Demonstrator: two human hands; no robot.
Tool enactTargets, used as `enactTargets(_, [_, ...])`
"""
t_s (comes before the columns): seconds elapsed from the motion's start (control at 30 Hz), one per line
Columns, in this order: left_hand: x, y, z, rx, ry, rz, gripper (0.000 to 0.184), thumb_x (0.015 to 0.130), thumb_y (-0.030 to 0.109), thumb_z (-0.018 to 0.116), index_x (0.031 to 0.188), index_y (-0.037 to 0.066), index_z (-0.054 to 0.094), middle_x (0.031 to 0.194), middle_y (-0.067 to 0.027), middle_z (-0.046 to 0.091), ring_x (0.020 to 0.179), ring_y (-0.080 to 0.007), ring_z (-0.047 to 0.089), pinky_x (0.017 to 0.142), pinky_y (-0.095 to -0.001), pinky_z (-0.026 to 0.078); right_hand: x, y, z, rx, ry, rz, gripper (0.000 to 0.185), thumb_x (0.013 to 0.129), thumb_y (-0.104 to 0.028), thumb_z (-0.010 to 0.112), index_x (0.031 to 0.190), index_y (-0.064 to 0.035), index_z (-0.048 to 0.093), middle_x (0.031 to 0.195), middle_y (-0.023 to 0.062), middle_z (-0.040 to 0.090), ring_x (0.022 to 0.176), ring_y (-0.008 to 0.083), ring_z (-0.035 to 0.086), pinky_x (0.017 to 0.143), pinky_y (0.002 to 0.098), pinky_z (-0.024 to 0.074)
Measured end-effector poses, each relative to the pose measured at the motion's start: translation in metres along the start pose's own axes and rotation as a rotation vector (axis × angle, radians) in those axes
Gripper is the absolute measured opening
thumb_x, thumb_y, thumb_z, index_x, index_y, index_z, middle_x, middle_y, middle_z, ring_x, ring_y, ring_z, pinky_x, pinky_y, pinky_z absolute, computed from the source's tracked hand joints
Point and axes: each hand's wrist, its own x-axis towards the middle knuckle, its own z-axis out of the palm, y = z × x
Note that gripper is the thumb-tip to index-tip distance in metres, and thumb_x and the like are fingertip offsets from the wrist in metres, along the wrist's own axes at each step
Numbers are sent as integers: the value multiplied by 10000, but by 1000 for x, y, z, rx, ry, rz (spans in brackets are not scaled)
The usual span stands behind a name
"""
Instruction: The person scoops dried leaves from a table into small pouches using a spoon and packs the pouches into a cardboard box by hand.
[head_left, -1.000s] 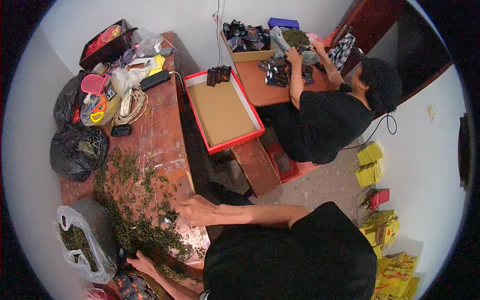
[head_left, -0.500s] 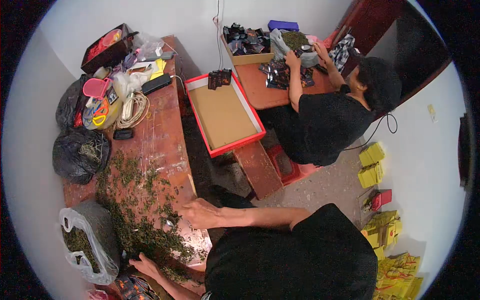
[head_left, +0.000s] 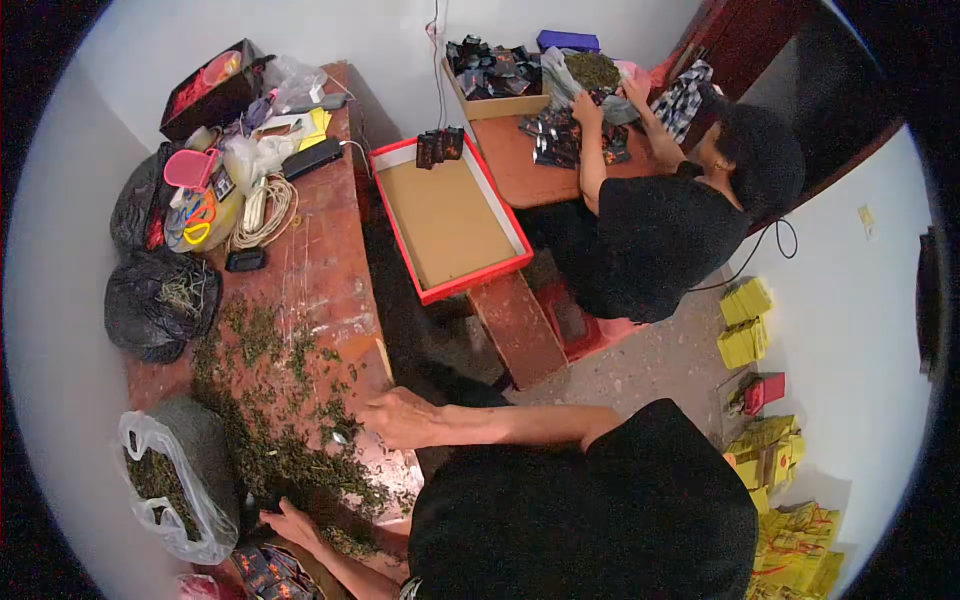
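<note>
My right hand [head_left: 402, 418] is closed at the table's near edge, beside loose dried leaves [head_left: 290, 450]. What it grips is hidden; a small shiny piece [head_left: 339, 437] shows just beyond its fingers. Lower down, my left hand [head_left: 292, 524] is at the edge of the leaves, thumb raised, fingers curved at something dark that I cannot make out. Left of it stands a plastic bag [head_left: 205, 535] with dried leaves inside. Dark printed packets [head_left: 270, 572] lie just below my left hand.
A co-worker [head_left: 665, 235] sits at a second table [head_left: 520, 185] with packets and a leaf-filled bag. A red-rimmed box [head_left: 450, 225] rests between the tables. Black bags [head_left: 160, 305], cord [head_left: 265, 212] and scissors [head_left: 198, 225] lie at the far left. Yellow packs [head_left: 742, 340] are along the wall.
The view has shifted slightly. My hands stay in nearly the same places. The spoon that showed in the co-worker's hands half a second ago is no longer clearly visible.
</note>
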Motion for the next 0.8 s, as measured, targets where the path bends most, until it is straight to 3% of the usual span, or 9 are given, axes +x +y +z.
enactTargets(0.1, [-1,4,-3,17,-30,-39,1145,898,799,462,1486,-165,273,1393,-440,440,1265,-558,484,1041,-582,399,9,-17,-24,-14,-98,140,217,705,-41,665,917,-35,619,799,145,613,692,359,674,600,461,560])
enactTargets(0.23, [-5,4,6,49,82,-27,1081,929,756,459,1472,-165,301,1381,-430,460,1252,-565,489,1043,-564,400,6,-11,-16,-40,-96,88,227,713,-42,667,936,-32,627,780,146,609,691,364,673,601,468,558])
enactTargets(0.33, [-8,10,-5,-91,-32,16,1087,940,744,446,1494,-174,265,1446,-428,404,1318,-544,452,1096,-544,372,7,-12,-17,-59,-92,30,224,707,-44,674,925,-27,631,789,144,614,693,361,673,604,466,560])
enactTargets(0.4, [-3,-2,1,-14,-54,-38,1109,934,743,452,1505,-182,230,1485,-428,356,1365,-527,416,1134,-523,346,8,-18,-21,-18,-92,144,225,696,-47,683,915,-26,636,802,139,620,708,348,679,610,460,564])
enactTargets(0.5, [-8,-5,3,0,-54,-105,1145,922,748,463,1515,-192,186,1529,-425,292,1425,-507,353,1180,-496,304,6,-7,-8,-52,-45,13,228,677,-45,691,896,-11,638,805,124,621,738,318,688,615,441,573])
enactTargets(0.6, [-9,-2,1,-53,-39,-110,1177,909,766,470,1521,-191,163,1550,-419,256,1455,-498,309,1203,-486,276,5,-6,-4,-76,-115,93,253,661,-42,694,903,11,642,810,119,628,763,297,693,623,417,582])
enactTargets(0.8, [0,-14,5,-98,-72,-159,1199,890,791,477,1535,-168,158,1569,-403,232,1468,-493,286,1210,-495,270,11,-13,-13,-37,-76,77,301,656,-33,693,948,22,647,807,154,638,704,335,689,591,445,575])
